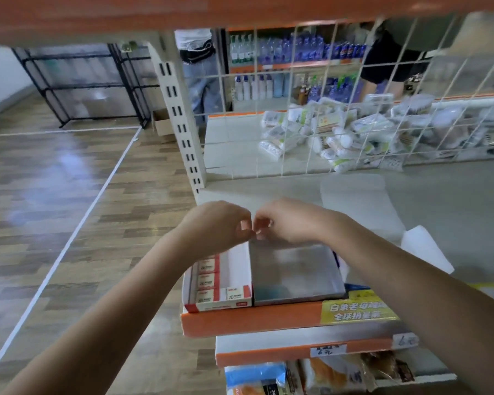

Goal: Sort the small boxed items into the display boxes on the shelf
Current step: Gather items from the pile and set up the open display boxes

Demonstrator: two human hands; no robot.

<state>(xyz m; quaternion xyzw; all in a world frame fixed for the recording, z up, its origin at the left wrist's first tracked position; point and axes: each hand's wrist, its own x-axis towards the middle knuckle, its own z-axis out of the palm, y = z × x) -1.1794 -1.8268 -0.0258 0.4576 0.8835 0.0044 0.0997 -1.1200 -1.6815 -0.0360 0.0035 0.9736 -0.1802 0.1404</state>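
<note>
At the shelf's [268, 320] front left corner sits a white display box [237, 269] with red trim, small white-and-red boxed items [208, 280] lining its left side. Left hand [214, 226] and right hand [288, 220] meet above its far edge, fingertips curled together; what they pinch, I cannot tell

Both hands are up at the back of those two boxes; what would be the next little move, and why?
Probably lower the hands into the grey display box: both the left hand and right hand pinch together at its back edge, it looks empty, while the red-and-white display box already holds small boxes.

2 display boxes [268, 277], 2 hands [251, 226] (fingertips meeting)
</note>
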